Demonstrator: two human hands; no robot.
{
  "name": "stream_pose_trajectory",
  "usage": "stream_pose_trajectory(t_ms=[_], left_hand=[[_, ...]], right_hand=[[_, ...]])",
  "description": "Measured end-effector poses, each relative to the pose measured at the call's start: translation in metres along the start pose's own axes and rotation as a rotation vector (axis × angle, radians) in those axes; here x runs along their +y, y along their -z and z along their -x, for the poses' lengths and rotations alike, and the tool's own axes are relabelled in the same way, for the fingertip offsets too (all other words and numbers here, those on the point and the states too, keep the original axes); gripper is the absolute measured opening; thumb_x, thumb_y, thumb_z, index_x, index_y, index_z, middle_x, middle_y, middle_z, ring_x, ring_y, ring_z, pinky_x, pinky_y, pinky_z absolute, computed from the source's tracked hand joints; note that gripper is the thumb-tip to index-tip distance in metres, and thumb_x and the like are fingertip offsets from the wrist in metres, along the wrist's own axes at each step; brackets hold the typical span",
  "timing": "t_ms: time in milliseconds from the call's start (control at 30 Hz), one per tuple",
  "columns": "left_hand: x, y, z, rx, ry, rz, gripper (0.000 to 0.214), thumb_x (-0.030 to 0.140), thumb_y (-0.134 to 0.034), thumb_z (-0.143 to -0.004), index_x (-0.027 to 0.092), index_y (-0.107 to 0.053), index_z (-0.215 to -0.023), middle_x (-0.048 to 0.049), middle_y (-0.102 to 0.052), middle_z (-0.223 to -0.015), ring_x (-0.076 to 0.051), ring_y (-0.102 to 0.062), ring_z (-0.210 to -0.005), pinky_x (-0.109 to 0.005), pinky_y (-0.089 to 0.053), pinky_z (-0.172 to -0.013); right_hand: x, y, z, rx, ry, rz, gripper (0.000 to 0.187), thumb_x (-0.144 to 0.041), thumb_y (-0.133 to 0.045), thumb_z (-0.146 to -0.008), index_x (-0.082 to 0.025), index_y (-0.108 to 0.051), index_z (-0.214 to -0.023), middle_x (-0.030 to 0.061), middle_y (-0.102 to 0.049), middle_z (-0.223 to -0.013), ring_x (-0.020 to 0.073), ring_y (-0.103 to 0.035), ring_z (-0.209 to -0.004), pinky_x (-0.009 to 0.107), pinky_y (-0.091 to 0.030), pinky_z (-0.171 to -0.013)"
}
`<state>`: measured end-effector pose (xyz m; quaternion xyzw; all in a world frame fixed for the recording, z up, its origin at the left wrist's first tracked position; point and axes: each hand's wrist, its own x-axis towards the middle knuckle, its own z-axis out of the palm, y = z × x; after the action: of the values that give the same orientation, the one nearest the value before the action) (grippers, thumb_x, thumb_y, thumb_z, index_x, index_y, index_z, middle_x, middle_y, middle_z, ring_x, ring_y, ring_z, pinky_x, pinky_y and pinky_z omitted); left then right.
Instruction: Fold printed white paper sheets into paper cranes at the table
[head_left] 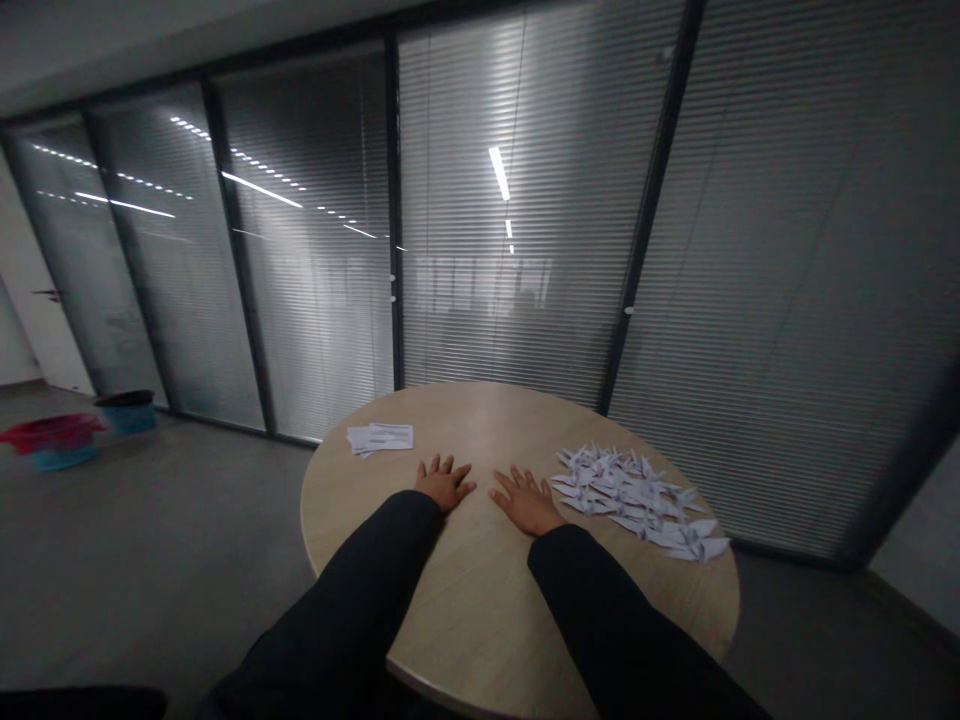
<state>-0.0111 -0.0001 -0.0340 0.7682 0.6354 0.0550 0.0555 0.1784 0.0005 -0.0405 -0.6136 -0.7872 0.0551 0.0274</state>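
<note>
Paper cranes (630, 500): one lot, white, folded, packed close together at the right of the bench (480, 415), just beyond the right hand (527, 505); exact count too small to tell. Handling, as judged: very light, crisp at the folds, easily crushed or bent at wing and tip, apt to hook on one another. Best hold: a gentle pinch at the folded body, one piece at a time.

Paper slips (384, 438): one small loose stack, white, flat, overlapping unevenly, at the far left of the bench beyond the left hand (444, 486). Handling, as judged: thin, limp, prone to slide over one another. Best hold: a corner or the overhanging edge of the top sheet.

Left hand: palm down, seemingly resting on the bench, fingers spread wide, holding nothing; forearm reaching forward in a dark sleeve (356, 580).

Right hand: palm down likewise, fingers fanned wide and angled inward toward the left hand, holding nothing; nearest the cranes but apart from them. A bare strip of wood-grain top lies between the two hands.

Surroundings: glass partition (506, 330) with blinds behind the bench; red-lined bucket (56, 432) and black-lined bucket (129, 412) on the floor, left.
</note>
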Motion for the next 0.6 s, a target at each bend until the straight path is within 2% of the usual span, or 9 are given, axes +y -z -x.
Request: stream_pose_trajectory(t_ms=[600], left_hand=[[-0.0014,-0.0007,0.0000,0.016,-0.003,0.004,0.063,0.064,-0.017,-0.083,0.037,-0.026,-0.139,-0.0056,-0.021,-0.149,-0.032,-0.012,-0.137,-0.058,-0.010,-0.104]], right_hand=[[-0.0013,0.0015,0.0016,0.004,0.000,-0.006,0.060,-0.060,-0.018,-0.087,-0.034,-0.018,-0.142,0.0036,-0.012,-0.151,0.0286,-0.009,-0.138,0.052,-0.007,-0.106]])
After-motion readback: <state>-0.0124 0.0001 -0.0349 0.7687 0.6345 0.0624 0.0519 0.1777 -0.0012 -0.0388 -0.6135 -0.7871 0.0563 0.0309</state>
